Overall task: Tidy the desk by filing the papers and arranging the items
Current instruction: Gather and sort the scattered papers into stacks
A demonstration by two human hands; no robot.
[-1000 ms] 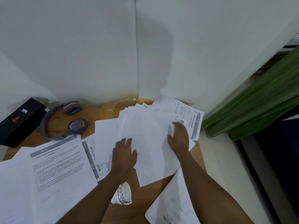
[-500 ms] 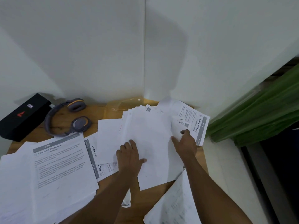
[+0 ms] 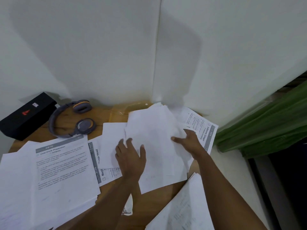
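A stack of white papers [image 3: 156,146] lies in the middle of the round wooden desk [image 3: 159,195], its far end raised and blurred. My left hand [image 3: 131,158] rests flat on the stack's left part with straight fingers. My right hand [image 3: 188,141] grips the stack's right edge, thumb on top. Under that hand lies a printed sheet headed "Julienne Ginger" [image 3: 206,131]. More printed sheets [image 3: 61,170] cover the desk's left side, and another sheet [image 3: 182,211] overhangs the near right edge.
Grey and orange headphones [image 3: 73,120] and a black box [image 3: 26,115] sit at the back left. A clear plastic folder [image 3: 122,110] lies by the wall behind the stack. A small patterned cup [image 3: 127,211] shows under my left forearm. Green curtain [image 3: 265,123] hangs at right.
The fanned papers have been drawn together into a tighter stack and its far end has lifted. My right hand moved to the right edge and took hold; my left hand slid slightly forward.
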